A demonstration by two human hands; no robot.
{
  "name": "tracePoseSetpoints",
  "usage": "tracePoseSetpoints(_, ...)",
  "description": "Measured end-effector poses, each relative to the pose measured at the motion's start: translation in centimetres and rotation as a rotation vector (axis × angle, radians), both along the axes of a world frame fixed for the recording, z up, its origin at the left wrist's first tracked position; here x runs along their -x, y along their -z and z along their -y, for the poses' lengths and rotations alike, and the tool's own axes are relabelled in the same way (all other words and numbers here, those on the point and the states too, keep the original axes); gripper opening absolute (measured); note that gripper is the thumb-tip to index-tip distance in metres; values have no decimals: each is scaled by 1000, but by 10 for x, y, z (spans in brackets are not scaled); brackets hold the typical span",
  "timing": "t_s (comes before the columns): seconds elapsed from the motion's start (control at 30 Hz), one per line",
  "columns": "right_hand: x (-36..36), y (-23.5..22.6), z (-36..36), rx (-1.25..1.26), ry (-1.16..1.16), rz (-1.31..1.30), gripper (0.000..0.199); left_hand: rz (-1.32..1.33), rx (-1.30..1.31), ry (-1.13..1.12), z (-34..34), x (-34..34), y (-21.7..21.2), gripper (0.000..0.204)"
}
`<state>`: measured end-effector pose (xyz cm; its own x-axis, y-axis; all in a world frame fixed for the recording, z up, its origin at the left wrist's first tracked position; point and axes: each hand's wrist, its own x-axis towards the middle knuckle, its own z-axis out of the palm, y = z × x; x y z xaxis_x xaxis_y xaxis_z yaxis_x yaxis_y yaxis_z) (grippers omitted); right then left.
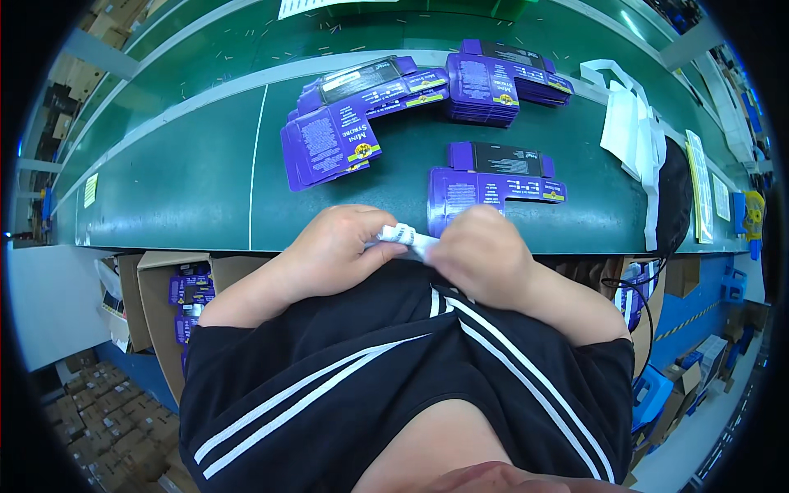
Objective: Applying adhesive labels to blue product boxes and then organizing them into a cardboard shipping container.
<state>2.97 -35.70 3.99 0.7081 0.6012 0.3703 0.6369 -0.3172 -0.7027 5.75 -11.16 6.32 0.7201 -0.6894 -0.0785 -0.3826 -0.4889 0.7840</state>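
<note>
Left hand [341, 242]: thumb and forefinger brought together in a pinch, back of the hand upward
Right hand [483, 251]: curled, slightly blurred, fingertips hidden beneath, just beside the left
Left forearm [261, 289]: bare, angled inward and forward
Right forearm [571, 297]: bare, slanting inward from the other side
Elbows: bent, set wide

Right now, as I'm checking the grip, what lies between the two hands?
In the head view, a small white roll lies between the left hand and the right hand, with a white strip beside it.
</note>
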Motion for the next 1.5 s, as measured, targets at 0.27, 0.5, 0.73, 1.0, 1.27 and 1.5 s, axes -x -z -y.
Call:
tracePoseSetpoints(0.27,-13,6,43,-575,328,-89,20,-66,194,218,-2,-15,-6,12)
tracePoseSetpoints(0.5,-52,41,70,-777,788,-496,36,-114,177,404,51,-63,29,26)
tracePoseSetpoints(0.73,-69,51,66,-383,827,-463,36,688,-94,175,98,-57,70,42)
tracePoseSetpoints(1.0,-71,56,63,-310,809,-424,34,719,-82,171,98,-55,76,47)
tracePoseSetpoints(1.27,-70,55,61,-254,817,-420,31,683,-116,153,98,-54,74,46)
tracePoseSetpoints(1.5,-70,52,58,-200,843,-399,30,675,-107,163,99,-55,72,46)
